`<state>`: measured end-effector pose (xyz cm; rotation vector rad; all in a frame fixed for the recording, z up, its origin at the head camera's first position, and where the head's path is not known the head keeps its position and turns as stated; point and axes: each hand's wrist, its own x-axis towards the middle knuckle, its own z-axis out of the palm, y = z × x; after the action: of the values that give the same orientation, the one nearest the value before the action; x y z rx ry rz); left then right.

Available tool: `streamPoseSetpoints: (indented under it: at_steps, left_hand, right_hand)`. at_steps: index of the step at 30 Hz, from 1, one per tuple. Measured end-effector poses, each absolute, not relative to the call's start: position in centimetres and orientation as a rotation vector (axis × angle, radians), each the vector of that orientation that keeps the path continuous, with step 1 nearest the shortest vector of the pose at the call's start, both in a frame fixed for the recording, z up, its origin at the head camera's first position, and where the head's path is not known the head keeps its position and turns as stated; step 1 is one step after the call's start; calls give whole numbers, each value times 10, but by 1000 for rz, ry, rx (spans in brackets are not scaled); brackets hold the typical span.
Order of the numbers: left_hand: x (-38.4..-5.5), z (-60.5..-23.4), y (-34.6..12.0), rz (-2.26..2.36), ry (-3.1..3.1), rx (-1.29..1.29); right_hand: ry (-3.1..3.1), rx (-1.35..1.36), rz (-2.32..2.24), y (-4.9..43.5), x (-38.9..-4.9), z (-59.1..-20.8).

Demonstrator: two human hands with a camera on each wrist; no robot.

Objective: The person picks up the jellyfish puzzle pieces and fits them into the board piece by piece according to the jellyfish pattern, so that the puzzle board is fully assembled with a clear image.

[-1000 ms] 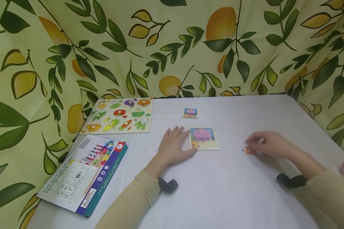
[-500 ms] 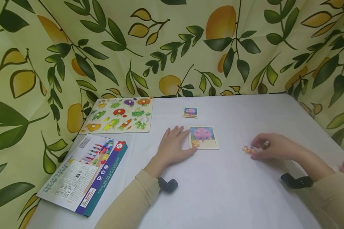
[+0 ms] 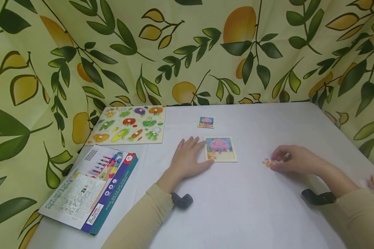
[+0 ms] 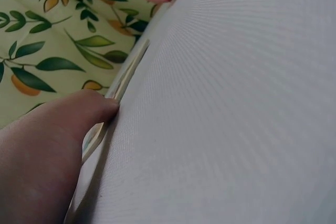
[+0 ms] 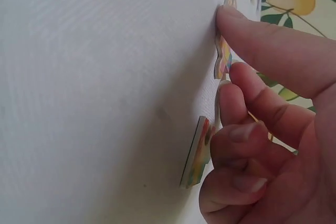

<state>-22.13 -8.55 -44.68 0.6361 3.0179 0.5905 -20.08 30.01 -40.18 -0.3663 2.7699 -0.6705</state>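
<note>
Left hand (image 3: 188,159) flat on the white table (image 3: 243,207), fingers straight and relaxed, grasping nothing, fingertips (image 4: 107,109) touching the left edge of the jellyfish puzzle tray (image 3: 220,149). Right hand (image 3: 294,159) well apart to the right of that tray, curled fingers (image 5: 247,30) pinching a small puzzle piece (image 3: 269,162) at their tips, low against the tabletop. A second loose piece (image 5: 197,152) just beside the lower curled fingers. Small jellyfish card (image 3: 206,122) beyond the left fingertips; vegetable peg board (image 3: 129,125) and game box (image 3: 90,186) farther left.
</note>
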Motion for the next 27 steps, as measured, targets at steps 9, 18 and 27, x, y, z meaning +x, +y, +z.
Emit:
streamPoseSetpoints:
  at_steps: [9, 18, 27]
  left_hand:
    - [-222, -447, -86, 594, 3024, 642]
    - [-221, -448, -85, 590, 3023, 639]
    - [-221, -446, -85, 578, 3025, 629]
  right_hand:
    - [2812, -423, -710, 295, -203, -402]
    - [2831, -405, -745, 291, -202, -405]
    - [2817, -330, -769, 279, -208, -404]
